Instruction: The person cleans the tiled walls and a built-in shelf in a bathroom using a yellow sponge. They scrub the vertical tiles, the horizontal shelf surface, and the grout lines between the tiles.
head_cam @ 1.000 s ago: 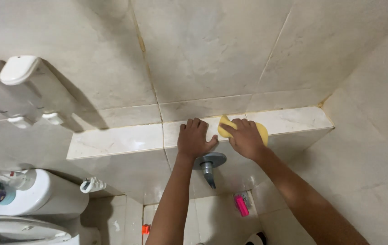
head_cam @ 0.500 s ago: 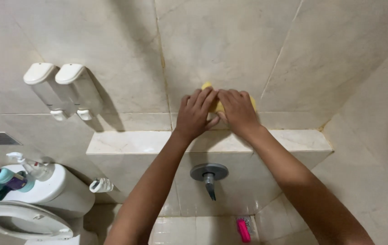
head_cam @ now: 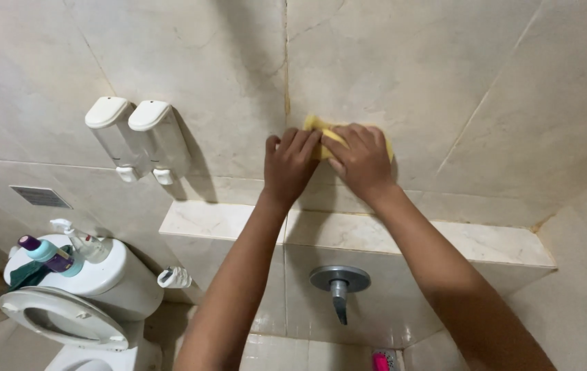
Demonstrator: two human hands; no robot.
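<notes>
Two hands press one yellow sponge [head_cam: 322,130] flat against the tiled wall [head_cam: 410,62], above the marble ledge [head_cam: 486,240]. The left hand [head_cam: 290,165] and right hand [head_cam: 362,161] lie side by side, fingers [head_cam: 348,137] spread over the sponge, so only its top edge and corners show. Two white dispensers [head_cam: 139,137] hang at left. One toilet [head_cam: 66,302] is cut off by the lower edge. One metal tap [head_cam: 339,285] sits below the ledge.
</notes>
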